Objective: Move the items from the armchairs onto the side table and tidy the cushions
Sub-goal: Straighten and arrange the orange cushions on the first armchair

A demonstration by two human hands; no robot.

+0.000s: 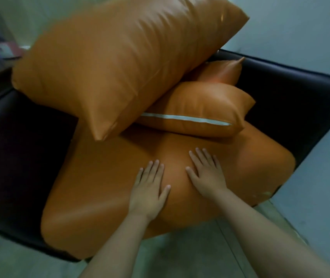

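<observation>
On the seat cushion [99,187], left hand [150,189] and right hand [206,173] lie flat, perhaps pressing.

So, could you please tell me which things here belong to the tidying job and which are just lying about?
Job: seat cushion, pressed by left hand and right hand; large cushion; zipped cushion; small cushion behind it; armchair.
Lying about: blurred clutter at far left, too unclear to identify.
</observation>
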